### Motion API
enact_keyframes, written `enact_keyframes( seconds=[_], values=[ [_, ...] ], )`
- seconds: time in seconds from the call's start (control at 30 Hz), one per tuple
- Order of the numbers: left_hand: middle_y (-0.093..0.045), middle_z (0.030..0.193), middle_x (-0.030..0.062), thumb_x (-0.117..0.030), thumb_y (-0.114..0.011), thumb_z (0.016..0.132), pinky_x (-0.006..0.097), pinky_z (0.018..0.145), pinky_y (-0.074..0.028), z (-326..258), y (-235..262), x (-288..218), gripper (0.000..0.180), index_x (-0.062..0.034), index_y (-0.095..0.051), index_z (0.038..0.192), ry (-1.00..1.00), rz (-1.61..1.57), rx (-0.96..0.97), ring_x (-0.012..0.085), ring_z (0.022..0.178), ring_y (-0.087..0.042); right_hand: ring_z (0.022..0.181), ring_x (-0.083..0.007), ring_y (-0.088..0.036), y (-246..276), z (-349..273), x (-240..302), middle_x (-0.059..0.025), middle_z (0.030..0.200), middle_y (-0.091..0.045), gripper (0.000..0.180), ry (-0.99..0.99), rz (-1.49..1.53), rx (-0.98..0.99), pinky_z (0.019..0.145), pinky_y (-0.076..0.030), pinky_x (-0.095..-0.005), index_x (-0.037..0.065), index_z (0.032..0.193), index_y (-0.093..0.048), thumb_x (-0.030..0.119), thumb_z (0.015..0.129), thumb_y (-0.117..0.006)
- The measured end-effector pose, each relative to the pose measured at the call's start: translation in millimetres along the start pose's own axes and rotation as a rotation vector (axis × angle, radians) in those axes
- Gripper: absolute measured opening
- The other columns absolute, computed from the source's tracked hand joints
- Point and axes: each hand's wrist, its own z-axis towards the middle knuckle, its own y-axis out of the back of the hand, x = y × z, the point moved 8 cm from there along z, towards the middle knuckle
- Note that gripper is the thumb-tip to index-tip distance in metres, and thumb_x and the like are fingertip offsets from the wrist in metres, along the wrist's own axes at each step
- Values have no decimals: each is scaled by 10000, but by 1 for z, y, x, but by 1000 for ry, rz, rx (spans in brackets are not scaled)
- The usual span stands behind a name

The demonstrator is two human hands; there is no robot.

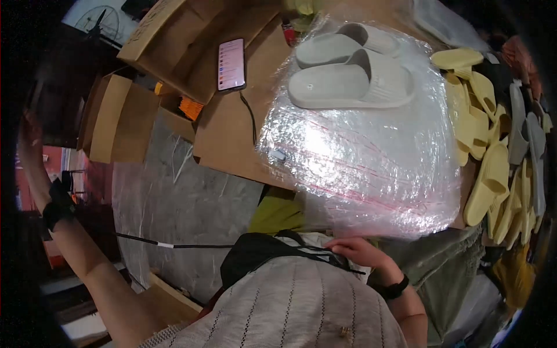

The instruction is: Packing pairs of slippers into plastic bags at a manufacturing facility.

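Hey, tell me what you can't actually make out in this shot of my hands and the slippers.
Head view only:
- Left hand: at the dark left rim, fingers blurred; whether it holds anything cannot be told.
- Right hand: fingertips hidden behind the black bag strap at the chest.
- Phone screen: too small to read.
- Yellow slippers: pile bent and cut by the right rim; count unclear.
- Plastic sheet under the grey slippers: glare hides what it covers.

We've got a pair of grey slides sitting far on a stack of plastic bags. Right of that, a heap of yellow slides mixed with some grey ones. Phone lying on the cardboard, open boxes off to the far left.
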Motion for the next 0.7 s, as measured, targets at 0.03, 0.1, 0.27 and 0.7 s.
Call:
enact_keyframes(
  seconds=[0.03, 0.1, 0.27, 0.7],
  values=[
    [-655, 829, -17, -293, -617, 963, 267, 597, -443, 6, 0, 16, 187, -110, -651, 961, 79, -59, 187, 115, 677, -583, 859, -110, -572, -6, -2, 9, -31, 986, -664, 335, -6, -174, 23, 751, -473, -299, 96, 1250, -641, 275, 967, -647],
    [-644, 1089, 45, -223, -550, 1007, 258, 785, -489, 27, 8, 45, 269, -62, -581, 1219, 236, -184, 567, 124, 912, -603, 749, -143, -591, -3, -8, 19, -74, 892, -676, 297, -26, -405, 40, 655, -473, -325, 64, 1126, -681, 284, 928, -691],
    [-612, 1303, 44, -196, -501, 1035, 259, 925, -498, 51, 49, 115, 353, -69, -545, 1362, 181, 0, 437, 118, 1121, -593, 684, -267, -605, 31, -48, 45, -140, 755, -620, 326, -48, -624, -267, 630, -475, -381, 59, 899, -696, 376, 843, -745],
    [-613, 891, 43, -119, -613, 894, 246, 718, -429, -293, -215, 124, 109, -19, -639, 927, 320, 482, 1185, 108, 794, -573, 612, -326, -591, 33, -128, 127, -136, 704, -594, 159, 369, -635, -909, 530, -447, -388, 40, 870, -683, 182, 842, -749]
  ],
)
